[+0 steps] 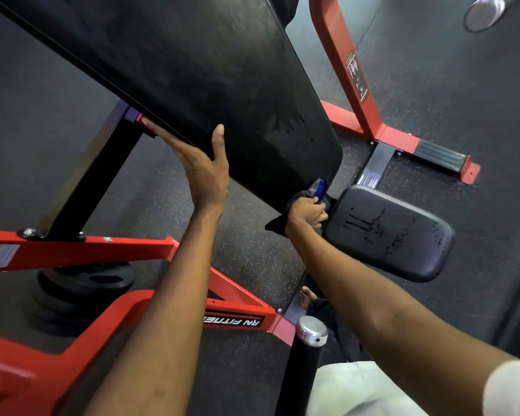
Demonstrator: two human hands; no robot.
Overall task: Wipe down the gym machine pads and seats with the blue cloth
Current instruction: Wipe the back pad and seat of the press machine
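Observation:
A long black back pad (210, 70) slants from the upper left down to the middle of the head view. My left hand (201, 166) grips its left edge, thumb on top and fingers underneath. At the pad's lower end my right hand (308, 213) is shut on the blue cloth (318, 189), which is bunched in the gap between the back pad and the seat pad (394, 232). The small black seat pad shows wet streaks and droplets. Part of the cloth hangs dark below my wrist.
A red steel frame (150, 250) runs under the pad, with black weight plates (84, 283) stacked at the left. A red upright (342, 64) and foot (442, 157) stand behind. A chrome-capped black bar (309, 334) rises near my legs. The floor is dark speckled rubber.

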